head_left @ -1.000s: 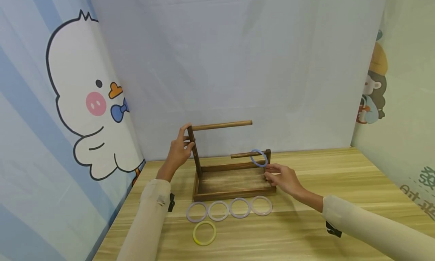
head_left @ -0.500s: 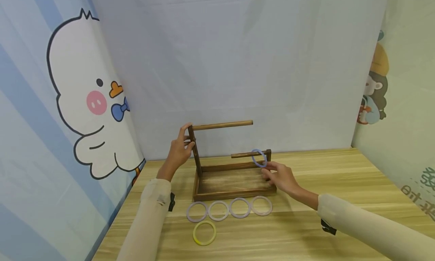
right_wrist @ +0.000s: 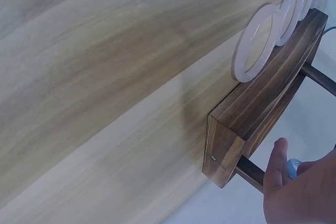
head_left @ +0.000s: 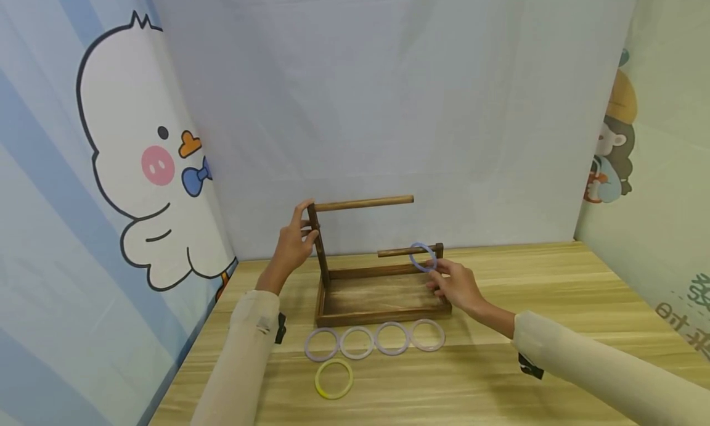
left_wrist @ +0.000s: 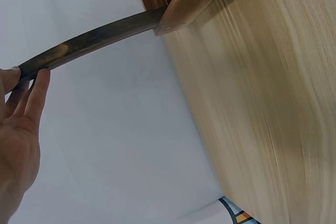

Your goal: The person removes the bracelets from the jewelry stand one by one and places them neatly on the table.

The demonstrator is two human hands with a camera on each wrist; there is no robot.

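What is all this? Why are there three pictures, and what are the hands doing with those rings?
These are a person's two bare hands, filmed by three cameras at once. The big picture comes from a camera on the head, looking down at a wooden table. The other two come from cameras on the wrists, so they look tilted and very close.

On the table stands a wooden rack with a tray bottom and two rods. The left hand grips its tall post. The right hand pinches a blue ring that hangs on the lower rod.

In front of the rack lie four pale rings in a row, and nearer still one yellow ring. Cartoon curtains hang around the table.
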